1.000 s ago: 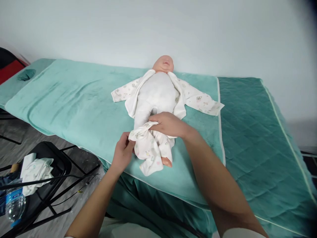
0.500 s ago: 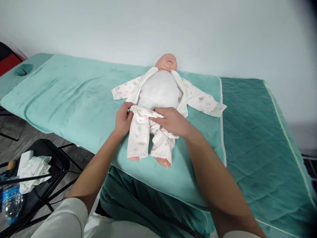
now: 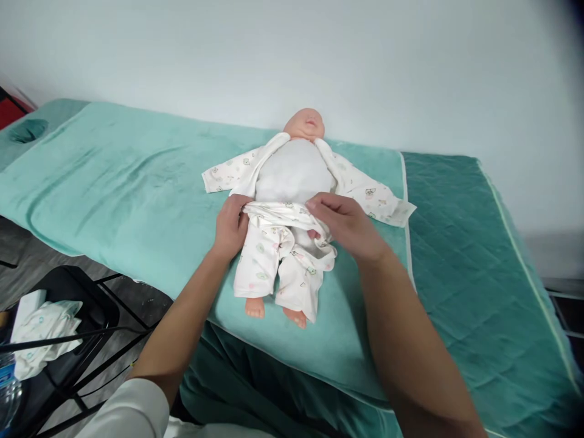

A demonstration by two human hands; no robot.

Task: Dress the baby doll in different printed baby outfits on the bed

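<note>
A baby doll (image 3: pixel 294 173) with a white cloth torso lies on its back, head toward the wall. Its printed white jacket (image 3: pixel 375 198) hangs open, with both sleeves spread out. Printed baby pants (image 3: pixel 259 261) cover the legs, and both feet stick out of the cuffs. My left hand (image 3: pixel 231 226) is closed on the waistband at the left hip. With thumb and fingers, my right hand (image 3: pixel 349 228) pinches the waistband's right part and holds it stretched across the lower belly. The fabric is bunched at the right thigh, under that hand.
A light green cover (image 3: pixel 123 164) lies over the long padded bed, beside a darker quilted part (image 3: pixel 460 243) at right. A white wall (image 3: pixel 228 55) rises behind. At lower left, a black chair (image 3: pixel 98 307) bears a folded diaper (image 3: pixel 48 331) and a plastic bottle (image 3: pixel 9 389).
My right hand has moved right and up, drawing the waistband across the belly. My left hand keeps its hold at the hip. More of the foot on the left shows, and the view has shifted slightly.
</note>
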